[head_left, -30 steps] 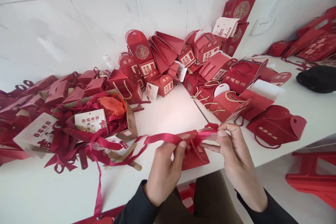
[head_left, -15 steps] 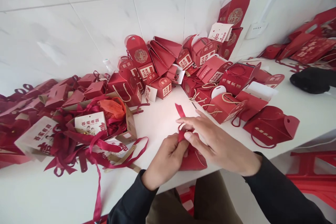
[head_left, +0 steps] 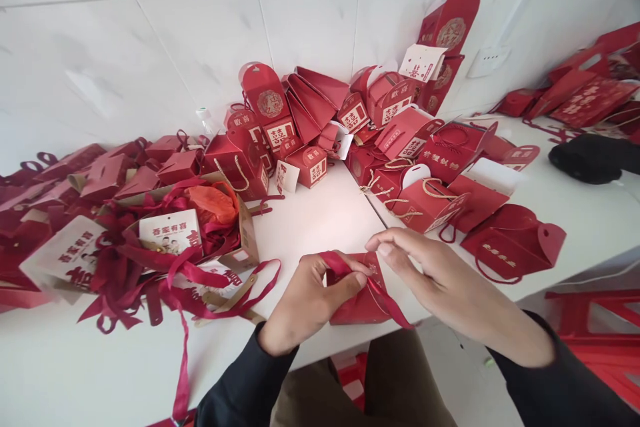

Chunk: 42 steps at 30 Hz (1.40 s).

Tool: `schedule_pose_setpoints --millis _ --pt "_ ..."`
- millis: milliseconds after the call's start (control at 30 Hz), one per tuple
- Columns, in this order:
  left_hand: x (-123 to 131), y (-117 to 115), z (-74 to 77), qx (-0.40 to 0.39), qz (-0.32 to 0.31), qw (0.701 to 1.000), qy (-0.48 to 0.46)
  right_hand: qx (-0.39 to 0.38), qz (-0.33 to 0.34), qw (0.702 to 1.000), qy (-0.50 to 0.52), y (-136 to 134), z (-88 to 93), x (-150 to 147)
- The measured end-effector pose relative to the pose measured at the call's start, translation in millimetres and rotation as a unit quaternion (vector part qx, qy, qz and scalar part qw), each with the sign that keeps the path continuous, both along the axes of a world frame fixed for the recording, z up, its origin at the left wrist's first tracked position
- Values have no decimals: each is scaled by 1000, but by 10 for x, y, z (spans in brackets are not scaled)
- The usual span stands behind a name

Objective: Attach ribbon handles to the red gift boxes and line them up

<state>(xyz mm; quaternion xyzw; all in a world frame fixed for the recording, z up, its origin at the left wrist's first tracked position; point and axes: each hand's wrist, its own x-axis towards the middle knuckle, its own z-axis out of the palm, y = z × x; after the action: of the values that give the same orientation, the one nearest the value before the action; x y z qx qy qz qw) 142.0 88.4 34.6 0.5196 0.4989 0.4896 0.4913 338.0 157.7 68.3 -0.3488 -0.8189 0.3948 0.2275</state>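
Note:
A small red gift box point(head_left: 353, 312) stands on the white table near its front edge, directly before me. My left hand point(head_left: 306, 299) pinches a dark red ribbon point(head_left: 393, 303) over the top of this box, between thumb and fingers. One loop of the ribbon bends above the fingers, and a loose tail hangs across the box's right side. Just right of the box hovers my right hand point(head_left: 445, 283), its fingers stretched out, with nothing visible in it. The knot area is partly covered by my left fingers.
A cardboard box point(head_left: 247, 240) full of ribbons, with a printed card point(head_left: 170, 232), stands at left; ribbons spill over the table. Many red boxes point(head_left: 310, 165) are piled along the wall. A black object point(head_left: 585, 157) lies at right, with red stools point(head_left: 595, 320) below.
My right hand has moved right, away from the ribbon. The ribbon end that pointed up now hangs to the lower right. My left hand still grips the ribbon, and more of the box shows.

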Motion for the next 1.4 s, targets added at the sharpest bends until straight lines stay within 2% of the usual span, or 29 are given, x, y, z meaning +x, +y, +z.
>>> schedule_pose_setpoints --millis 67,133,233,333,433,633,767,967,1067,1200,1267,1400 --pt "27 8 -75 62 71 991 91 -23 17 1000 -2 32 -100 -63" --pt "60 11 -169 148 126 963 188 -51 43 998 3 53 -194 -126" --pt "101 4 -283 248 150 914 284 -84 55 995 25 56 -282 -196" --pt "124 -6 -329 281 189 882 328 -115 51 991 45 60 -302 -227" --pt "132 -8 -334 288 217 866 346 -120 32 991 55 76 -285 -222" --pt "150 3 -349 298 247 861 329 -150 34 984 94 110 -289 -176" --pt "156 -7 -360 268 247 878 309 -185 47 978 89 129 -294 -172" --pt "132 -21 -371 243 195 904 293 -141 7 987 80 129 -146 -184" --pt "130 -17 -373 256 190 902 291 -146 15 987 64 121 -102 -160" --pt "130 -20 -379 271 197 895 293 -164 37 985 -28 129 -133 -39" --pt "125 -29 -384 273 201 894 293 -144 42 987 -52 143 -136 27" --pt "124 -46 -382 257 197 904 278 -91 -12 995 37 143 -58 62"
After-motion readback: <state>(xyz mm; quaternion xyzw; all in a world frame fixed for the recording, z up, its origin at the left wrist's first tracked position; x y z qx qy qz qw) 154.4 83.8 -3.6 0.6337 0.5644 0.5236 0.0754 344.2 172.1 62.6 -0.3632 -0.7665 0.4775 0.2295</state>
